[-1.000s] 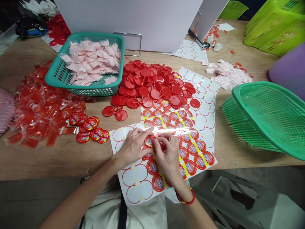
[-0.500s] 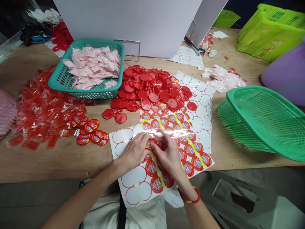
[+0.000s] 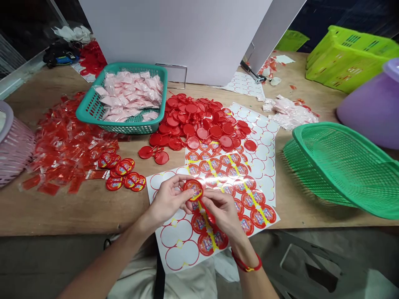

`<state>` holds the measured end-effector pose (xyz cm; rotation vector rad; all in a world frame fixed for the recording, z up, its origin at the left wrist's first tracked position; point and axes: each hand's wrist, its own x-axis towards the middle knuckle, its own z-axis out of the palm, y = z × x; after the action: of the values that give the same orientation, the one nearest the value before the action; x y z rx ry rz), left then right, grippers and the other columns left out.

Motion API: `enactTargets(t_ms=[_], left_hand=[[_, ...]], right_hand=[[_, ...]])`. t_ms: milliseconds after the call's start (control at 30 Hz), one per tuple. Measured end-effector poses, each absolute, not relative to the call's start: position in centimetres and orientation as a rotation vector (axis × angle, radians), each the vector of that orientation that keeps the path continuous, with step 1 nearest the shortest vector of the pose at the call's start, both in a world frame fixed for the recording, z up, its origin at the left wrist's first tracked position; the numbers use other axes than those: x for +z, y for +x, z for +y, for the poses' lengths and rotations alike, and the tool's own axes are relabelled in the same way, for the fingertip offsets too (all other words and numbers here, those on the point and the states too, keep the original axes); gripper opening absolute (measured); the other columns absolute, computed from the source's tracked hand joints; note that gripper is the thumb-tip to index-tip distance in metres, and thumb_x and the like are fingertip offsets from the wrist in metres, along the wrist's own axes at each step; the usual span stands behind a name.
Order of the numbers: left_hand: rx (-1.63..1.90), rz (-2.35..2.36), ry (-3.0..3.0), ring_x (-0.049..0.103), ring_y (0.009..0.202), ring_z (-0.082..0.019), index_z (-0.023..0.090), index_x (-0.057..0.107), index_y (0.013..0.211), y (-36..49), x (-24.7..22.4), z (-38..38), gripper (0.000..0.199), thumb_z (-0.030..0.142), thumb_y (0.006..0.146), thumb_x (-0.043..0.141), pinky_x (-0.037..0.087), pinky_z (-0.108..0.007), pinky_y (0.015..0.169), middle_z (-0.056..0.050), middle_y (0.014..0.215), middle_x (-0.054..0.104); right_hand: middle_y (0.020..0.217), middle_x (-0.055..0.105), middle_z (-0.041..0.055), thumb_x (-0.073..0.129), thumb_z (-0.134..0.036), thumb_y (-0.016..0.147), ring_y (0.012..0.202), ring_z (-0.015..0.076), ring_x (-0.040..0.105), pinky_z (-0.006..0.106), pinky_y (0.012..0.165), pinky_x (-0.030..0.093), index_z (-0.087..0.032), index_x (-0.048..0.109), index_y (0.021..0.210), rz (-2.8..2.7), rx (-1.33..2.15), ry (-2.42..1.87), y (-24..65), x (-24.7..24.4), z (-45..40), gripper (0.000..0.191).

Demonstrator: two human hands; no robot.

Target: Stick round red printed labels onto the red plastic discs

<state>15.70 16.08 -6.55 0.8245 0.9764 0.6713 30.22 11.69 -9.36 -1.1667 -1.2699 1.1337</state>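
Your left hand point(image 3: 168, 200) pinches a stickered red disc point(image 3: 193, 190) by its rim, your right hand point(image 3: 222, 211) pinches its stem point(image 3: 207, 211), both just above the sticker sheet point(image 3: 179, 245) on the table point(image 3: 77, 216).

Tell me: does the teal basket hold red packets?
No, the teal basket holds pale pink plastic packets.

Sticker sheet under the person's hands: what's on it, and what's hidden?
The sticker sheet bears round red printed labels and empty red circle outlines at the lower left. The left hand and right hand cover its middle, so whatever lies there cannot be seen.
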Motion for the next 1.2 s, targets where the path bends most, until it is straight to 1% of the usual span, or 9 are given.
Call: enactTargets(t_ms=[133,367,433,533,700,867,967,1100,1200], left_hand=[[0.767,1.031,0.81,0.055,0.039,-0.006,0.014,0.051,0.089,15.8,-6.4,15.3,0.041,0.031,0.058,0.072,0.048,-0.019,0.036,0.001,0.077,0.057],[0.947,1.102,1.147,0.06,0.053,-0.008,0.019,0.054,0.094,15.3,-7.3,13.6,0.02,0.019,0.075,0.056,0.052,-0.018,0.049,0.001,0.075,0.06],[0.938,1.069,1.247,0.063,0.063,-0.009,0.021,0.052,0.098,14.9,-7.4,13.4,0.022,0.016,0.076,0.053,0.054,-0.019,0.056,0.001,0.082,0.062],[0.894,1.043,1.347,0.063,0.077,-0.012,0.022,0.048,0.099,14.5,-7.4,13.4,0.029,0.015,0.073,0.057,0.055,-0.02,0.063,-0.001,0.091,0.062],[0.915,1.206,1.48,0.062,0.069,-0.012,0.021,0.046,0.087,14.6,-7.7,13.0,0.017,0.019,0.074,0.057,0.051,-0.018,0.056,0.001,0.078,0.062],[0.862,1.371,1.662,0.061,0.069,-0.013,0.023,0.048,0.089,12.5,-7.2,14.3,0.016,0.019,0.076,0.054,0.049,-0.023,0.064,0.0,0.079,0.063],[0.838,1.706,1.824,0.06,0.078,-0.018,0.023,0.053,0.089,8.4,-6.2,17.2,0.01,0.021,0.079,0.05,0.048,-0.031,0.074,-0.003,0.084,0.063],[0.622,2.044,2.076,0.052,0.099,-0.029,0.016,0.055,0.103,4.0,-6.1,20.8,0.026,0.021,0.078,0.051,0.04,-0.043,0.089,-0.013,0.099,0.058],[0.667,1.989,2.237,0.047,0.107,-0.029,0.013,0.052,0.111,5.2,-6.9,21.0,0.032,0.017,0.079,0.048,0.037,-0.042,0.093,-0.014,0.109,0.053]], right_hand=[[0.071,0.069,0.0002,0.058,-0.019,0.077,0.061,0.0124,0.061,0.022,0.055,0.047,-0.025,0.071,0.078,-1.223,1.128,-1.092,29.8,-9.3,11.6,0.014],[0.067,0.065,0.0014,0.055,-0.019,0.078,0.06,0.0126,0.059,0.023,0.055,0.046,-0.02,0.066,0.074,-1.273,1.025,-1.209,28.8,-10.1,11.4,0.012],[0.065,0.063,0.0011,0.052,-0.019,0.079,0.058,0.0122,0.056,0.023,0.054,0.045,-0.019,0.063,0.073,-1.319,0.943,-1.27,28.6,-10.2,11.3,0.012],[0.062,0.059,0.0001,0.05,-0.019,0.079,0.055,0.0113,0.052,0.023,0.051,0.042,-0.018,0.058,0.07,-1.414,0.849,-1.305,28.3,-10.1,11.2,0.012],[0.058,0.053,-0.0014,0.048,-0.018,0.079,0.052,0.0105,0.049,0.022,0.049,0.04,-0.019,0.053,0.068,-1.54,0.763,-1.269,27.7,-9.9,11.3,0.012],[0.06,0.058,0.0007,0.046,-0.023,0.083,0.051,0.0116,0.051,0.023,0.048,0.041,-0.018,0.055,0.074,-1.638,0.825,-1.374,26.9,-10.3,11.6,0.014],[0.069,0.062,0.0036,0.05,-0.028,0.083,0.058,0.0148,0.056,0.026,0.054,0.045,-0.018,0.058,0.083,-1.763,0.79,-1.439,27.3,-10.4,11.6,0.012],[0.081,0.063,0.0062,0.053,-0.026,0.082,0.074,0.0193,0.058,0.032,0.065,0.048,-0.02,0.059,0.083,-1.959,0.679,-1.378,28.5,-10.3,11.0,0.008],[0.082,0.062,0.0058,0.05,-0.022,0.083,0.074,0.0182,0.057,0.031,0.065,0.048,-0.02,0.058,0.086,-1.934,0.7,-1.397,28.8,-10.4,10.7,0.008]])
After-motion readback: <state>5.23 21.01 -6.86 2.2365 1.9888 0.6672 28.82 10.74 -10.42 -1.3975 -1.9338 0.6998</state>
